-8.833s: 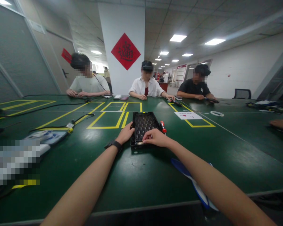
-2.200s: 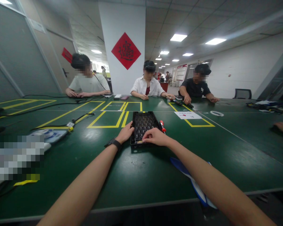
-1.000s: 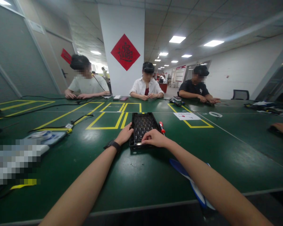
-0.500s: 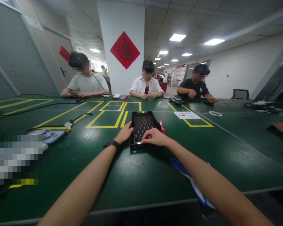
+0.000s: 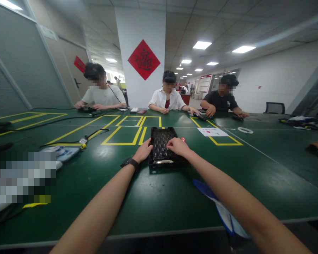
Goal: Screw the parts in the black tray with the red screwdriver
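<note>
A black rectangular tray (image 5: 163, 165) with small pockets lies on the green table in front of me. My left hand (image 5: 143, 151) grips its left wall, thumb at the rim. Over the tray's right half, my right hand (image 5: 178, 146) is closed, with thumb and fingertips pinched together low above the pockets. Whatever those fingertips hold, if anything, is too small to make out. Along the tray's near end runs a pale, shiny strip (image 5: 164, 162). Behind my right hand shows the red handle of a screwdriver (image 5: 183, 140), mostly hidden.
Blue-and-white material (image 5: 219, 201) lies under my right forearm. Cables and a flat pouch (image 5: 65, 153) are at left. A paper sheet (image 5: 212, 132) and a white ring (image 5: 245, 130) lie at right. Several people sit around the table (image 5: 116, 218), which bears yellow tape outlines.
My right hand has moved from the tray's near end farther in over the pockets, leaving the shiny strip in sight. My left hand keeps its grip. The view has shifted slightly.
</note>
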A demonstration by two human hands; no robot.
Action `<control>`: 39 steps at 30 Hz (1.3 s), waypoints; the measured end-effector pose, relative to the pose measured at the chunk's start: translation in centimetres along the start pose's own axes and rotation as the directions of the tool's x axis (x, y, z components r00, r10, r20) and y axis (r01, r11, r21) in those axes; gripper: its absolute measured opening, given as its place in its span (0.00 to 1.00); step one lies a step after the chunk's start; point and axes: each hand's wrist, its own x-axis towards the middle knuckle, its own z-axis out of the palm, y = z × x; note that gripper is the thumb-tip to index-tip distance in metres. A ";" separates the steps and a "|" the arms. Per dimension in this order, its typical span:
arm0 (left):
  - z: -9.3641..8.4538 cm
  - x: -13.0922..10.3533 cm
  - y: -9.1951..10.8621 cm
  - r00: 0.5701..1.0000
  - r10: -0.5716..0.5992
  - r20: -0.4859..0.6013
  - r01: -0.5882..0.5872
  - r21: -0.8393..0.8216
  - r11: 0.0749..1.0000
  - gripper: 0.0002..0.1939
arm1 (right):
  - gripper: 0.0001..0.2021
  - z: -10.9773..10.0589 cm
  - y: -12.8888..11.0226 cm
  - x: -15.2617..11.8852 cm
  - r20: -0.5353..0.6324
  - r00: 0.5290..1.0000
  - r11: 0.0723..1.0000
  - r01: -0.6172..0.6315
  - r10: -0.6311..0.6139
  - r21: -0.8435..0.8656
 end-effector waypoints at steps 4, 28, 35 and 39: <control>0.0 0.0 0.1 1.000 0.000 0.005 0.000 0.013 1.000 0.30 | 0.09 0.9 0.2 1.3 0.027 1.000 1.000 -0.013 0.014 -0.008; 0.1 0.3 -0.5 1.000 0.005 0.011 -0.005 0.025 1.000 0.30 | 0.11 0.1 -4.0 1.5 0.481 0.821 0.929 0.151 -0.308 0.338; 0.1 0.3 -0.4 1.000 0.011 0.016 -0.012 0.042 0.999 0.30 | 0.13 0.1 -4.0 1.7 0.511 0.812 0.948 0.150 -0.281 0.282; 0.1 0.3 -0.4 1.000 0.019 0.014 -0.019 0.041 0.999 0.30 | 0.14 0.1 -4.1 1.7 0.514 0.817 0.952 0.131 -0.261 0.275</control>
